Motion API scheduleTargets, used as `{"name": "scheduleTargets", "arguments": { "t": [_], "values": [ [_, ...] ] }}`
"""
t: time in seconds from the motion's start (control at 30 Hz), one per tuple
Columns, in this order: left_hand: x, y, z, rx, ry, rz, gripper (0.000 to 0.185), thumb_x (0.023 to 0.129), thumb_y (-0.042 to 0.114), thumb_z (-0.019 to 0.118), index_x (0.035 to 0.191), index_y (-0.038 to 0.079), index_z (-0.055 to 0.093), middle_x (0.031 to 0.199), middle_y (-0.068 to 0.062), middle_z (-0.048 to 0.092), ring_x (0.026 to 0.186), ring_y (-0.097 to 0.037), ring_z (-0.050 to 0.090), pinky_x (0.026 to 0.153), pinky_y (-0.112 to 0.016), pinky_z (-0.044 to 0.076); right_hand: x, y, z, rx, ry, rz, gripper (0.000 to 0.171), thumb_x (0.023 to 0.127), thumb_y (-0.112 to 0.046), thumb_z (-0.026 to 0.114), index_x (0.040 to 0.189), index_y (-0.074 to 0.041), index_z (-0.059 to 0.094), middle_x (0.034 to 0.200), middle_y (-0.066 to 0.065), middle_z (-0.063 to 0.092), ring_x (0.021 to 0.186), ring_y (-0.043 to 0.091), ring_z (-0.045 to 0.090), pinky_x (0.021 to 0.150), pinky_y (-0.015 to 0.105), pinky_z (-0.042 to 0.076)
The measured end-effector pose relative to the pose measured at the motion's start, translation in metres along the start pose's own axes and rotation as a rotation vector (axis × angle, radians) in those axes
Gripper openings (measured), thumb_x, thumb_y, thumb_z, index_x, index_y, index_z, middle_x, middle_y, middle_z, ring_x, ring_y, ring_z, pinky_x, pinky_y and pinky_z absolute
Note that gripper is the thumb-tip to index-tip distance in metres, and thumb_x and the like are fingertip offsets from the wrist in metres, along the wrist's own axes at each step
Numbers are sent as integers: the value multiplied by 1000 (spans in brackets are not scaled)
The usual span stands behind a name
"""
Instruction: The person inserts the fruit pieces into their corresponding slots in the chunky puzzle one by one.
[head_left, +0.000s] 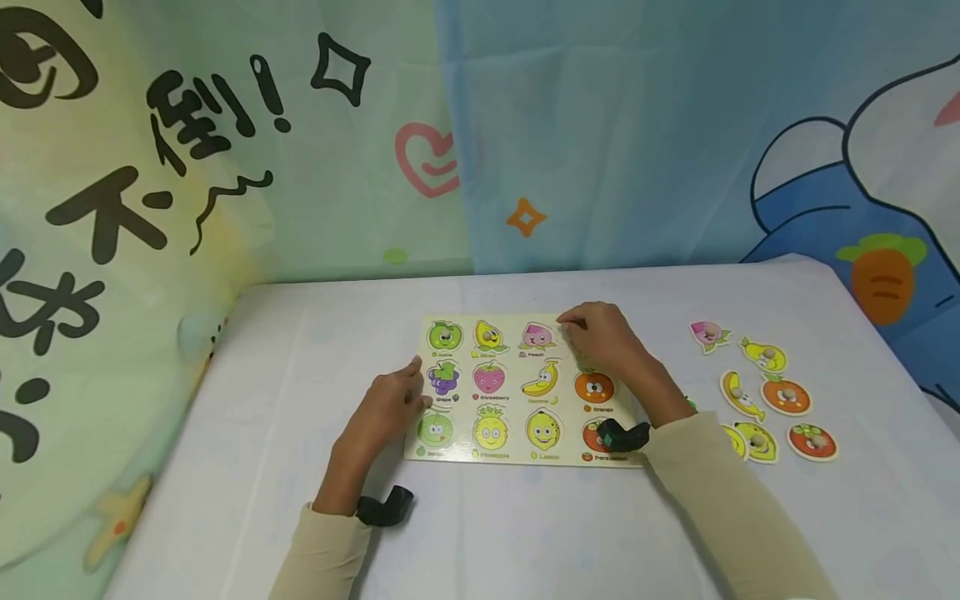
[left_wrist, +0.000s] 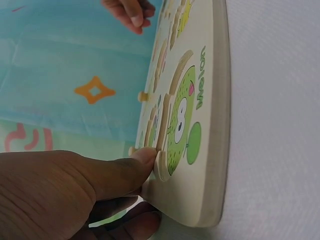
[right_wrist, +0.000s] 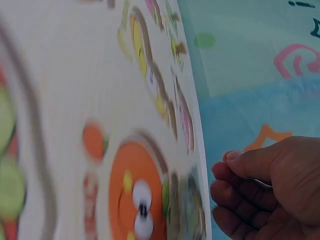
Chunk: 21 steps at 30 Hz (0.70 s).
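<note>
The left hand [head_left: 386,408] grips the near-left edge of a pale puzzle board [head_left: 517,421], its thumb resting by the Melon picture [left_wrist: 182,125]. The right hand [head_left: 602,336] is at the board's far-right corner; its fingers are curled in narrowly on themselves, the thumb tip close against the index finger, and whether it touches the surface cannot be told. The board lies flat between the hands. Next to the left hand are the grapes [head_left: 444,378], with the apple [head_left: 446,336] just beyond. Towards the right hand follow the strawberry [head_left: 489,378] and, closer to it, the banana picture [head_left: 542,379]; the orange picture [head_left: 595,387] is on the near side of that hand. The slot directly beneath the right hand is largely hidden, and blurred in the right wrist view. To the right of the right hand, loose on the white tablecloth [head_left: 525,533], are a pink piece [head_left: 708,335], a pear-like yellow piece [head_left: 763,357], a banana piece [head_left: 741,396], an orange piece [head_left: 785,395], a red piece [head_left: 812,442] and a lemon-yellow piece [head_left: 757,442]; the last overlaps another yellow piece [head_left: 735,442], partly covered by the right sleeve [head_left: 731,500]. A black wrist device [head_left: 385,507] sits behind the left hand. Beyond both hands hangs a printed backdrop [head_left: 600,167].
</note>
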<state>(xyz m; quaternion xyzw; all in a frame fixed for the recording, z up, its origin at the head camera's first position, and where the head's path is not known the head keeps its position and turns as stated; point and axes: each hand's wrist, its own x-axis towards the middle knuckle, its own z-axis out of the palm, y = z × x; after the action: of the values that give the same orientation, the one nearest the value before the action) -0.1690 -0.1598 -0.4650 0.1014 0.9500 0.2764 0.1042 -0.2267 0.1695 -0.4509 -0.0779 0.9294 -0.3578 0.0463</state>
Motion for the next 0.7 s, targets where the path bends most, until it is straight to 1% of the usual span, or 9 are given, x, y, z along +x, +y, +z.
{"name": "scheduleTargets", "arguments": {
  "t": [0.07, 0.13, 0.3, 0.33, 0.43, 0.47, 0.57, 0.67, 0.7],
  "values": [
    [0, 0, 0, -3, 1, -4, 56, 90, 14, 72, 140, 2, 50, 150, -7, 38, 136, -27, 38, 96, -37, 45, -3, 5, -5, 9, 3, 13, 26, 100, -12, 55, 119, 2, 68, 119, 19, 63, 110, 33, 56, 92, 49, 44],
    [0, 0, 0, -7, 1, -6, 56, 90, 14, 72, 140, 3, 50, 151, -7, 38, 136, -27, 38, 91, -36, 46, -5, 12, -9, 21, 4, 49, 27, 100, -14, 55, 119, 1, 67, 119, 19, 63, 109, 32, 56, 92, 48, 44],
    [0, 1, 1, -23, -3, -7, 56, 90, 15, 72, 140, 3, 49, 151, -6, 37, 137, -26, 37, 100, -38, 43, -11, 32, -22, 50, 21, 136, 30, 100, -18, 54, 122, -2, 66, 119, 19, 63, 108, 32, 56, 94, 49, 43],
    [-1, 1, 1, -25, -5, -7, 56, 90, 15, 72, 140, 3, 49, 151, -6, 36, 137, -26, 37, 102, -40, 41, -13, 36, -25, 48, 30, 137, 30, 100, -17, 54, 123, -1, 66, 118, 20, 63, 107, 33, 56, 92, 49, 44],
    [-1, 1, 0, -18, -6, -6, 55, 90, 15, 71, 139, 3, 50, 151, -7, 36, 136, -27, 37, 103, -41, 39, -20, 44, -32, 28, 60, 156, 31, 100, -17, 54, 124, -1, 65, 117, 21, 63, 99, 33, 58, 81, 47, 50],
    [-1, 1, -1, -15, -7, -6, 55, 90, 15, 71, 139, 3, 50, 151, -7, 36, 136, -27, 37, 103, -42, 39, -22, 45, -35, 20, 69, 160, 31, 100, -17, 54, 124, 0, 65, 118, 21, 63, 99, 33, 58, 81, 47, 50],
    [-2, 2, -2, -6, -7, -5, 54, 90, 14, 71, 138, 3, 51, 151, -7, 36, 136, -28, 38, 104, -42, 38, -28, 52, -40, 10, 82, 186, 32, 99, -18, 54, 125, -2, 64, 122, 21, 62, 104, 34, 57, 86, 49, 49],
    [-2, 2, -3, -7, -10, -2, 53, 90, 14, 71, 138, 3, 52, 151, -8, 36, 136, -28, 37, 104, -42, 37, -31, 60, -45, 6, 85, 199, 34, 99, -18, 54, 127, -2, 63, 127, 23, 59, 115, 37, 51, 99, 55, 39],
    [-2, 2, -3, -8, -11, 1, 53, 90, 14, 71, 138, 3, 52, 151, -8, 36, 136, -28, 38, 104, -42, 38, -32, 62, -47, 7, 85, 204, 34, 99, -19, 54, 127, -1, 63, 127, 23, 58, 116, 38, 50, 99, 56, 38]
  ]
}}
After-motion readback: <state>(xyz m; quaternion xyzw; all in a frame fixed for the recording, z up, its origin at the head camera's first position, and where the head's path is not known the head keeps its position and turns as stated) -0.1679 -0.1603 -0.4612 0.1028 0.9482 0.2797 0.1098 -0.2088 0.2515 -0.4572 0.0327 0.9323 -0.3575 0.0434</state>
